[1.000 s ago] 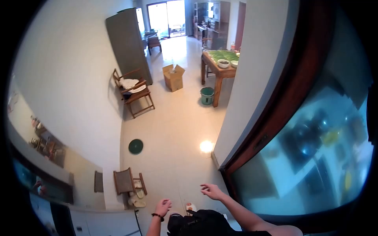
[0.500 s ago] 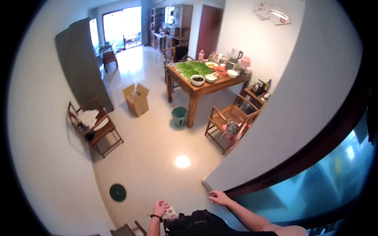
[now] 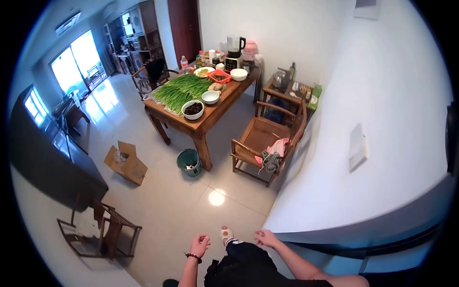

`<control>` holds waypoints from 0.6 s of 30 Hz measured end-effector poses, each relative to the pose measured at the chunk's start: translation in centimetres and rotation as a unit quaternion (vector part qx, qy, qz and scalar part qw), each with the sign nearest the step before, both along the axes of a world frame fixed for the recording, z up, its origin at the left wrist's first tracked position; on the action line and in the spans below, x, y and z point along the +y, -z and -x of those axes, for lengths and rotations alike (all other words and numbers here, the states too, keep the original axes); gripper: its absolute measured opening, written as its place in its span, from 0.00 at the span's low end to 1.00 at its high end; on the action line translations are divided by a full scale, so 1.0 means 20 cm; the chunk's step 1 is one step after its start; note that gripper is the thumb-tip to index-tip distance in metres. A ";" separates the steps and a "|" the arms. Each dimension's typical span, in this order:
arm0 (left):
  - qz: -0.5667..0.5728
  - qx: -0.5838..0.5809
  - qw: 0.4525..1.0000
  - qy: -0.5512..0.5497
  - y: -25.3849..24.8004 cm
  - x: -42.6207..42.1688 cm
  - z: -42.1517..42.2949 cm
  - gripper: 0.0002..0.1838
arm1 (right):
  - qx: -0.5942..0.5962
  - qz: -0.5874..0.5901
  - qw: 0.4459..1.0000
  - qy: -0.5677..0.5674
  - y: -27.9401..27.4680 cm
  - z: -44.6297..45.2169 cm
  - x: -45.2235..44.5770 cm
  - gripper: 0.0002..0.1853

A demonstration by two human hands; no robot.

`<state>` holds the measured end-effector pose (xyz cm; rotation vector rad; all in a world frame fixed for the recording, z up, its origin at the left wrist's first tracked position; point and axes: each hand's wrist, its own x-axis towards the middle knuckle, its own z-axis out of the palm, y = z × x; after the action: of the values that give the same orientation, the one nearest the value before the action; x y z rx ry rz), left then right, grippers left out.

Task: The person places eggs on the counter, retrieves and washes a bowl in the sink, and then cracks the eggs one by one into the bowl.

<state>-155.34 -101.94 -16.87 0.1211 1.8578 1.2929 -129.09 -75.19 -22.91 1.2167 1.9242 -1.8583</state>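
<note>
My left hand (image 3: 200,245), with a dark beaded bracelet at the wrist, hangs in front of my body. Its fingers are loosely bent and I see nothing in them. On the other side my right hand (image 3: 266,237) is held near the wall's corner, empty, its fingers slightly bent and apart. Neither hand touches furniture. Between them shows my slippered foot (image 3: 226,232) on the tiles. Farther ahead stands a wooden table (image 3: 210,125) bearing green leafy stalks (image 3: 184,91), a bowl of dark food (image 3: 193,110), a white bowl (image 3: 210,97) and a blender (image 3: 234,52).
A wooden armchair (image 3: 253,136) with cloths on it stands right of the table. A green bucket (image 3: 188,165) sits by the table leg, and an open cardboard box (image 3: 131,167) lies farther left. Another wooden chair (image 3: 112,234) is at lower left. A white wall (image 3: 325,153) bounds the right.
My view has swung right and come nearer to the table, which appears larger. The doorway's blue glass has mostly left view at the right. Both hands remain low in front of me.
</note>
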 end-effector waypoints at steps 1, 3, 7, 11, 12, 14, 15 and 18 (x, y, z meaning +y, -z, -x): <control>0.020 -0.011 1.000 0.002 -0.01 0.02 0.11 0.19 | 0.000 0.011 1.000 0.011 -0.01 0.16 0.03 0.25; 0.004 -0.019 1.000 0.014 -0.07 0.17 0.39 0.18 | 0.061 0.034 0.997 0.032 -0.12 0.53 0.22 0.22; -0.018 -0.002 1.000 -0.012 -0.13 0.42 0.96 0.18 | 0.115 0.011 0.993 0.026 -0.41 1.10 0.55 0.22; -0.008 -0.007 1.000 0.003 -0.13 0.76 1.43 0.18 | 0.125 0.000 0.992 0.023 -0.40 1.51 0.91 0.22; -0.017 -0.012 1.000 0.006 -0.10 0.84 1.54 0.18 | 0.124 -0.019 0.992 0.028 -0.36 1.59 0.99 0.22; -0.022 -0.020 0.999 0.022 -0.06 1.06 1.75 0.17 | 0.109 -0.021 0.992 0.061 -0.34 1.75 1.14 0.22; -0.026 -0.023 0.999 0.031 -0.05 1.17 1.86 0.17 | 0.100 -0.021 0.991 0.088 -0.35 1.84 1.22 0.22; -0.052 -0.042 0.995 0.078 -0.01 1.53 2.17 0.16 | 0.081 -0.053 0.987 0.130 -0.42 2.04 1.44 0.22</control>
<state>-198.81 -71.32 -16.75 0.2578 1.6763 1.2669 -169.83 -46.47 -14.52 1.4527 2.0550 -2.0641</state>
